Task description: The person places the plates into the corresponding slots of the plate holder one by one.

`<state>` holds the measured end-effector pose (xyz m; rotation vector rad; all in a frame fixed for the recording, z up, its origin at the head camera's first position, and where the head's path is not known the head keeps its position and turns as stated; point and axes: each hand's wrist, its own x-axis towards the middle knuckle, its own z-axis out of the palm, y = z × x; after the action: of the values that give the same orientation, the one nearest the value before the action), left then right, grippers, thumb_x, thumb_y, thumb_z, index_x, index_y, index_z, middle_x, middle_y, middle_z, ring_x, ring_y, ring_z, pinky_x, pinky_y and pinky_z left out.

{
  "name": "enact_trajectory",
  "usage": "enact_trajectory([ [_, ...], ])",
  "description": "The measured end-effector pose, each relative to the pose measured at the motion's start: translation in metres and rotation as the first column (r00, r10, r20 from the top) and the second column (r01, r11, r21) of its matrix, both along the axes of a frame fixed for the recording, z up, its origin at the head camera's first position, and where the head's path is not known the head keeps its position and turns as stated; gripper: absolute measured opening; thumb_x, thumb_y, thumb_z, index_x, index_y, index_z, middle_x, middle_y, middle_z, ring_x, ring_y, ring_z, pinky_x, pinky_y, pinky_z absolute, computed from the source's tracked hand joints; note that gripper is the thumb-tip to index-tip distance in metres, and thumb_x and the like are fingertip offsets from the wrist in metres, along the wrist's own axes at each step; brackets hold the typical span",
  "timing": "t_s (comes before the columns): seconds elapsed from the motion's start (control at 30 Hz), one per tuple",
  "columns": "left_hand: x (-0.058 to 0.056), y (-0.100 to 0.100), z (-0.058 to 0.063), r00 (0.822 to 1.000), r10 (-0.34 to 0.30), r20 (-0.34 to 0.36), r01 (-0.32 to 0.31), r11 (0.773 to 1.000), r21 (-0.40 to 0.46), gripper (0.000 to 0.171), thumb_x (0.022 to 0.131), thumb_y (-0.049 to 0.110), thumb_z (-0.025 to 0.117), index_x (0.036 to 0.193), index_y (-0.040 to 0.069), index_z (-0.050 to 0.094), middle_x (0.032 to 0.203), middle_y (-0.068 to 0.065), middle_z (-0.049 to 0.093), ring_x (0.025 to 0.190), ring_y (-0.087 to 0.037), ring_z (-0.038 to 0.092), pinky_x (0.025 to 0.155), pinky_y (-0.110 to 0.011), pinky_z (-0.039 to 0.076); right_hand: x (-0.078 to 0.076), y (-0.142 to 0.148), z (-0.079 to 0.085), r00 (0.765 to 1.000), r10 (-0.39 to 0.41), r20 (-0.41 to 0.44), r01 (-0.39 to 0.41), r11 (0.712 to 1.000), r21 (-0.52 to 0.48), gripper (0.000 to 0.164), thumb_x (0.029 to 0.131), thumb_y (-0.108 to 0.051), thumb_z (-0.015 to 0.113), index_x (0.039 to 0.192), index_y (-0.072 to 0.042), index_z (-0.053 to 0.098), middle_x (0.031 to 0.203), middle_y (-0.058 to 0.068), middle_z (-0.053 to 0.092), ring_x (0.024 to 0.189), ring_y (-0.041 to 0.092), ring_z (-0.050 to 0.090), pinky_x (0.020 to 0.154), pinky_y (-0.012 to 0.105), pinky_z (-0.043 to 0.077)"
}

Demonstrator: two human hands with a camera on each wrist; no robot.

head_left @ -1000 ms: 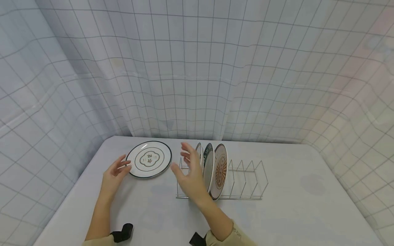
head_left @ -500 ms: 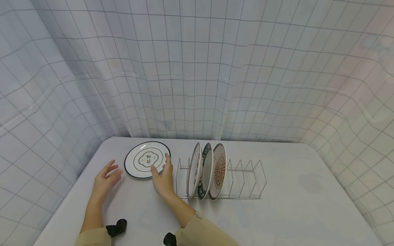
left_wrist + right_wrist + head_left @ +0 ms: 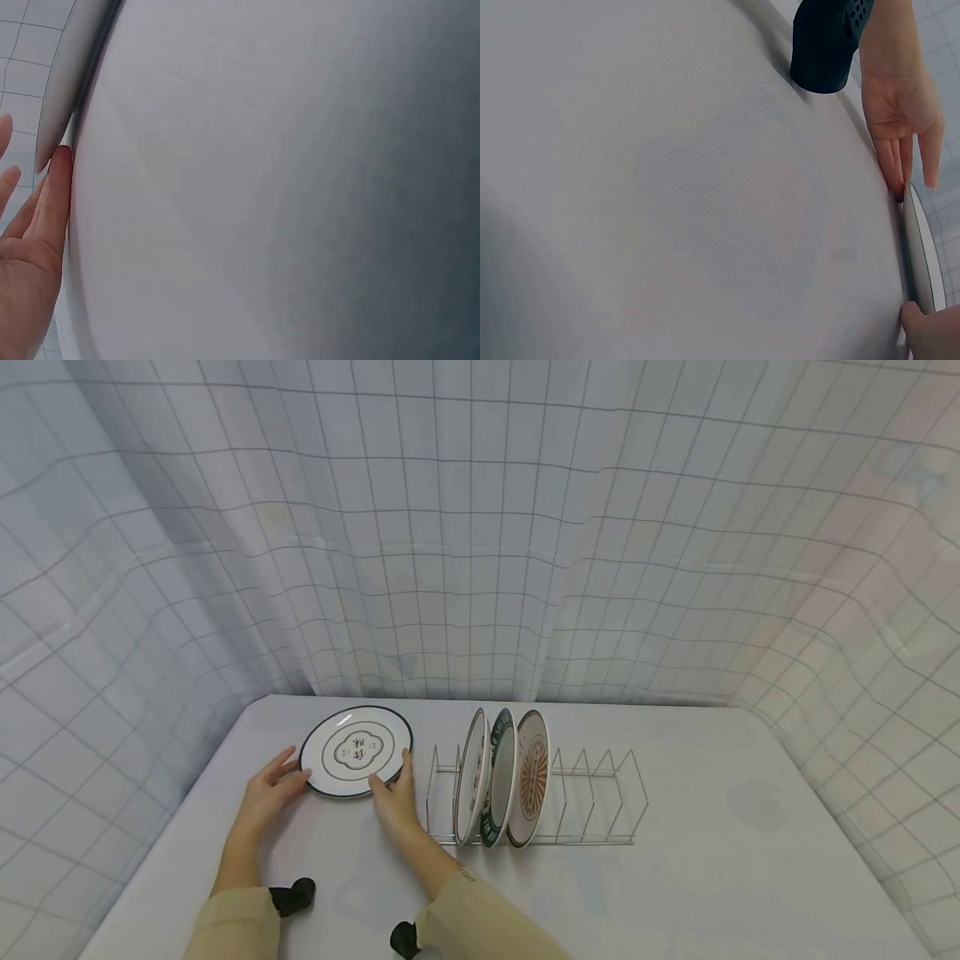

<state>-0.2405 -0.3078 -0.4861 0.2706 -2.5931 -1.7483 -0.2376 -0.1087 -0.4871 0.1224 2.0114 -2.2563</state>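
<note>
A white plate (image 3: pixel 356 781) with a dark rim and a central emblem lies on the table at the back left. Its left edge is touched by my left hand (image 3: pixel 267 795), fingers extended and thumb apart. My right hand (image 3: pixel 397 800) is at the lower right rim, thumb near its front edge and fingers along the side. In the left wrist view, straight fingertips of a hand (image 3: pixel 34 262) meet the plate's edge (image 3: pixel 64 82) from below. The right wrist view shows the plate's edge (image 3: pixel 925 247) side-on, fingertips low at its rim; the thumb contacts are unclear.
Right of the plate stands a wire dish rack (image 3: pixel 600 839). Three patterned plates lean upright in its left part: white (image 3: pixel 468 777), green-rimmed (image 3: pixel 501 777) and orange-patterned (image 3: pixel 533 777). White table (image 3: pixel 712 877) runs around it, with a gridded curtain (image 3: pixel 480 568) behind.
My right hand has moved left from in front of the rack to the flat plate. The left hand drew back slightly, then returned to the plate's left edge.
</note>
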Motion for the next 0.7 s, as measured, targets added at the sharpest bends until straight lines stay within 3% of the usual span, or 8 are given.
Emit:
enact_trajectory([
  [0.13,-0.007,0.001,-0.003,0.998,-0.016,0.054,0.021,0.996,-0.085,0.072,0.090,0.030,0.058,0.145,0.005,0.019,0.143,-0.028,0.027,0.111,-0.016,0.047,0.072,-0.002,0.037,-0.003,0.002,-0.006,0.999,0.008,0.039,-0.007,0.999,-0.032,0.068,0.092,-0.015,0.051,0.147,-0.009,0.012,0.151,0.016,0.013,0.137,0.029,0.017,0.111,0.041,0.015],
  [0.23,-0.010,0.002,-0.005,0.997,-0.036,0.064,0.043,0.993,-0.106,0.069,0.091,0.024,0.058,0.144,0.003,0.021,0.144,-0.027,0.023,0.120,-0.024,0.044,0.091,-0.019,0.041,-0.003,0.004,-0.008,0.997,0.018,0.069,-0.017,1.000,-0.011,0.067,0.092,-0.020,0.052,0.147,-0.012,0.015,0.151,0.014,0.015,0.136,0.030,0.018,0.111,0.045,0.016],
  [0.37,-0.010,0.003,-0.004,0.994,-0.062,0.085,0.069,0.995,-0.073,0.068,0.091,0.019,0.056,0.144,0.001,0.018,0.148,-0.026,0.010,0.135,-0.039,0.014,0.109,-0.046,0.020,-0.002,0.007,-0.010,0.996,0.021,0.084,-0.019,1.000,-0.023,0.065,0.090,-0.021,0.054,0.146,-0.013,0.021,0.149,0.016,0.018,0.134,0.032,0.023,0.108,0.047,0.025],
  [0.4,-0.009,0.004,-0.004,0.994,-0.064,0.093,0.069,0.996,-0.057,0.068,0.091,0.018,0.056,0.144,0.001,0.017,0.149,-0.025,0.007,0.136,-0.038,0.011,0.109,-0.046,0.018,-0.001,0.007,-0.010,0.996,0.020,0.085,-0.018,0.999,-0.033,0.064,0.090,-0.021,0.054,0.145,-0.013,0.022,0.149,0.017,0.018,0.134,0.033,0.024,0.106,0.047,0.027],
  [0.47,-0.007,0.005,-0.005,0.993,-0.065,0.095,0.064,0.998,0.006,0.069,0.092,0.016,0.055,0.145,0.002,0.014,0.149,-0.023,0.001,0.132,-0.027,0.031,0.106,-0.039,0.029,0.000,0.008,-0.009,0.996,0.026,0.091,-0.021,0.998,-0.052,0.064,0.090,-0.020,0.054,0.145,-0.011,0.023,0.149,0.019,0.017,0.132,0.034,0.027,0.105,0.046,0.030],
  [0.57,-0.004,0.008,-0.007,0.994,-0.065,0.088,0.054,0.991,0.125,0.069,0.093,0.009,0.053,0.146,0.004,0.010,0.150,-0.019,-0.008,0.099,-0.003,0.057,0.088,-0.020,0.046,0.000,0.008,-0.009,0.994,0.032,0.105,-0.024,0.997,-0.070,0.062,0.091,-0.018,0.053,0.144,-0.007,0.024,0.148,0.021,0.017,0.123,0.033,0.041,0.099,0.043,0.039],
  [0.63,-0.003,0.009,-0.008,0.995,-0.063,0.075,0.048,0.980,0.194,0.068,0.093,0.005,0.050,0.146,0.005,0.007,0.150,-0.018,-0.012,0.077,0.009,0.056,0.076,-0.012,0.048,0.000,0.008,-0.008,0.994,0.037,0.104,-0.030,0.997,-0.071,0.061,0.091,-0.016,0.053,0.144,-0.006,0.024,0.148,0.023,0.017,0.117,0.031,0.047,0.095,0.041,0.043],
  [0.7,0.000,0.010,-0.007,0.996,-0.058,0.066,0.040,0.969,0.246,0.069,0.093,0.002,0.049,0.146,0.006,0.005,0.149,-0.015,-0.016,0.075,0.011,0.055,0.075,-0.011,0.048,0.000,0.008,-0.009,0.994,0.040,0.097,-0.032,0.996,-0.081,0.060,0.091,-0.014,0.052,0.144,-0.007,0.025,0.147,0.022,0.017,0.110,0.028,0.053,0.090,0.036,0.047],
])
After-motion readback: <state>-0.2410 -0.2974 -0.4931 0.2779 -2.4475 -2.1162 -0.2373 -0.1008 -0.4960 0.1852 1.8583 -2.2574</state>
